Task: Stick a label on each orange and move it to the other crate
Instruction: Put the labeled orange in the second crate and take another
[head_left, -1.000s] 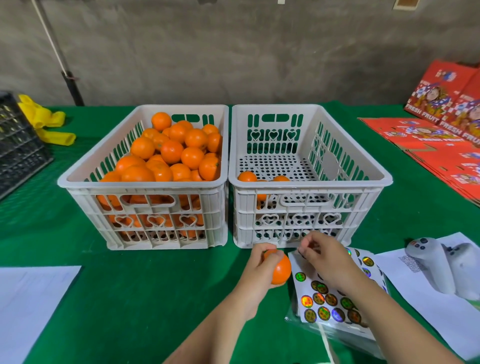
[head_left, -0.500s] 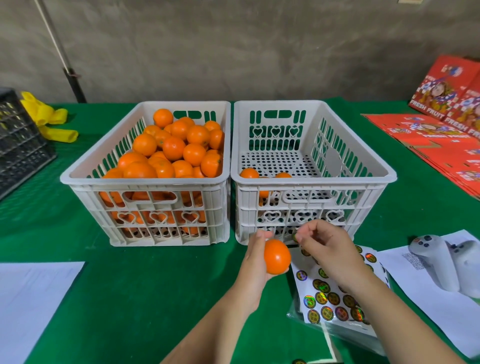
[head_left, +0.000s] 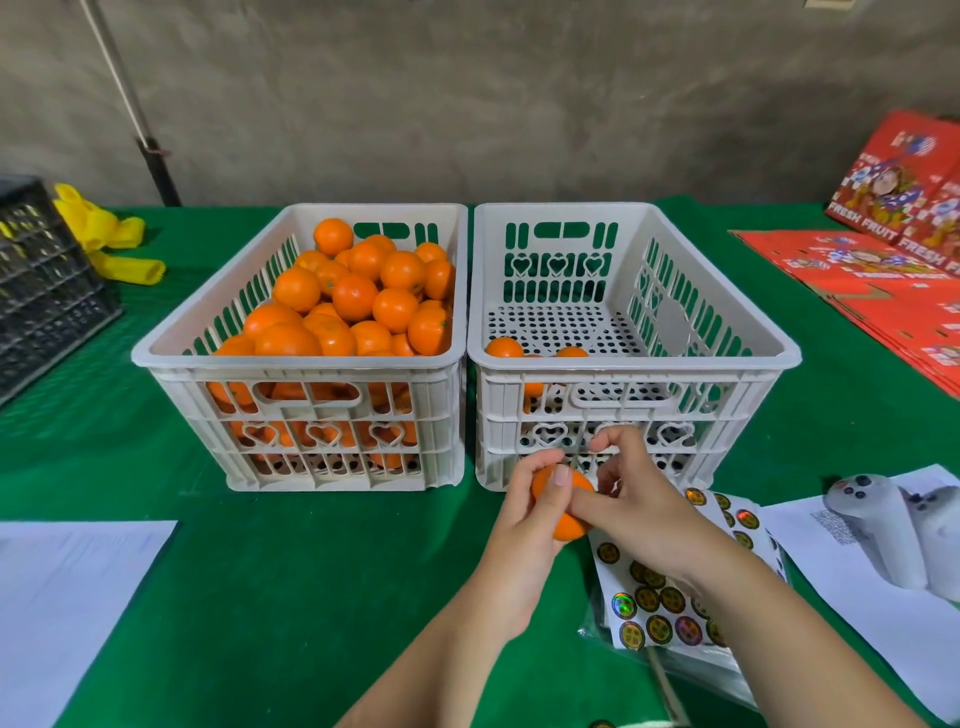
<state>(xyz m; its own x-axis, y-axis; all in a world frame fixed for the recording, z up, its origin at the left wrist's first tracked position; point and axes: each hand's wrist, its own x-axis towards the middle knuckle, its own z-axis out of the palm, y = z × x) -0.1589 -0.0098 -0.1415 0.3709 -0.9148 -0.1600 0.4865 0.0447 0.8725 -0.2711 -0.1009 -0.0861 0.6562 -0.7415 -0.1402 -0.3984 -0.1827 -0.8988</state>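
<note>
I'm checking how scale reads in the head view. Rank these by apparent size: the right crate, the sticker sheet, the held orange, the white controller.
1. right crate
2. sticker sheet, partly covered by the right arm
3. white controller, nearer the camera, so rank against the sheet is unsure
4. held orange, in the left hand

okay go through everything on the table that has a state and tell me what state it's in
Left crate: heaped with oranges.
Right crate: nearly empty, a few oranges.
Held orange: in left hand grip.
Right hand: thumb pressing on that orange.
Sticker sheet: partly used, flat on table.
</note>
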